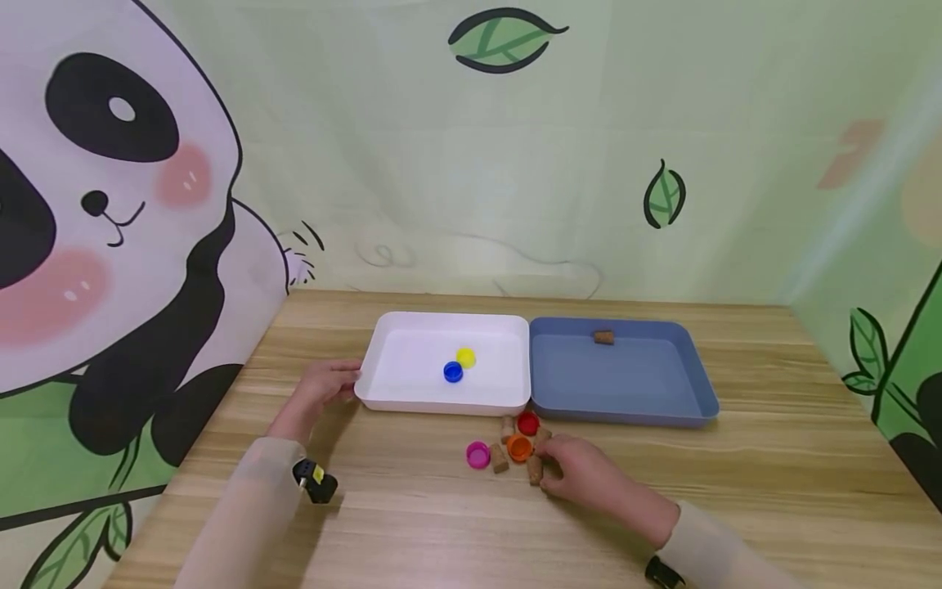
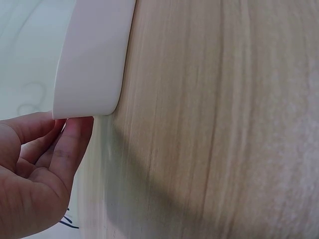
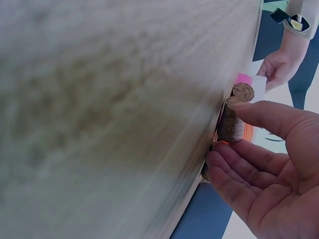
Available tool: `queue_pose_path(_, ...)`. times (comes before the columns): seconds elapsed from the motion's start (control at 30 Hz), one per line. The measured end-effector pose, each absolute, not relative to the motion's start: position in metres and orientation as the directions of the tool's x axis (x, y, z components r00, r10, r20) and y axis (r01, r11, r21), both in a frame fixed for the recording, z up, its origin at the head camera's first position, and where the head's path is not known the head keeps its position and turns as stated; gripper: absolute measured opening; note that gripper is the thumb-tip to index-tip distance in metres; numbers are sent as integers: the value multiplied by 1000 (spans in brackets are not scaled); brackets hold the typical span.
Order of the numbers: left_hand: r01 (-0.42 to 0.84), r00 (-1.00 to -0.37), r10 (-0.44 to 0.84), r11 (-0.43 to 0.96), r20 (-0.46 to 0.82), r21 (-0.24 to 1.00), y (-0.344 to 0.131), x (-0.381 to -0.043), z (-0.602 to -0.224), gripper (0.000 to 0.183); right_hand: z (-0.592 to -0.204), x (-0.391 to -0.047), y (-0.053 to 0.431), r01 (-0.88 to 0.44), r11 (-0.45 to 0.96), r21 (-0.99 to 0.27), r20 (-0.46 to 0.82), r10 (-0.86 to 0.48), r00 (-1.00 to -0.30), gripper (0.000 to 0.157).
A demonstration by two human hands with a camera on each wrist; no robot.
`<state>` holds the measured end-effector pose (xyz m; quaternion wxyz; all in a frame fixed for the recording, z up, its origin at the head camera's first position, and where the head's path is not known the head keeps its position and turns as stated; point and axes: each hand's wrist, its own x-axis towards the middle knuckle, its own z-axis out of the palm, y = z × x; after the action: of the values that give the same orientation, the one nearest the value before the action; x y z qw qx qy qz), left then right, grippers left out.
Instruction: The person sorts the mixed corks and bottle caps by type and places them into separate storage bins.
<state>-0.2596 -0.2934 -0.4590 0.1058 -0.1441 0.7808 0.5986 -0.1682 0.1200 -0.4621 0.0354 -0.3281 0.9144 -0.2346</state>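
My left hand (image 1: 327, 384) holds the left end of the white tray (image 1: 412, 402), its fingertips at the rim and end wall (image 2: 89, 74). The tray carries a yellow bottle cap (image 1: 466, 357) and a blue bottle cap (image 1: 453, 372). In front of the trays my right hand (image 1: 585, 474) pinches a brown cork (image 1: 535, 470) at the edge of a small cluster. The right wrist view has the thumb on one end of this cork (image 3: 231, 124) and the fingers near its other end. Another cork (image 1: 544, 434) is partly hidden by the fingers.
Beside the hand lie a red cap (image 1: 527, 423), an orange cap (image 1: 519, 447), a pink cap (image 1: 478, 455) and further corks (image 1: 500, 459). The blue-grey tray (image 1: 625, 384) adjoins the white one and contains a cork (image 1: 604, 337). A panda-printed backdrop (image 1: 368, 164) stands behind the wooden table.
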Motion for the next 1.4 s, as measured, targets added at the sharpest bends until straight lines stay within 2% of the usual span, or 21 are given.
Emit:
queue_pose_path(0.27,-354,-935,-99,221,-340,909,-293,-260,-459,46,-459,-167,121,-578,671,-465,90,-614,-784,26)
queue_pose_path(0.5,-368,-930,-108,230,-352,901,-291,-260,-460,45,-452,-167,125,-482,664,-571,-4,-589,-808,35)
queue_pose_path(0.7,-373,-928,-109,241,-357,896,-292,-259,-460,46,-442,-169,130,-464,653,-598,-24,-594,-804,37)
queue_pose_path(1.0,-371,-929,-98,243,-358,896,-292,-258,-460,45,-427,-169,134,-446,667,-597,-28,-573,-819,36)
queue_pose_path(1.23,-385,-923,-106,242,-370,891,-291,-258,-458,46,-411,-172,139,-505,673,-540,33,-583,-812,33)
queue_pose_path(1.4,-385,-923,-103,233,-371,893,-292,-259,-458,46,-398,-173,141,-496,697,-517,11,-574,-819,34)
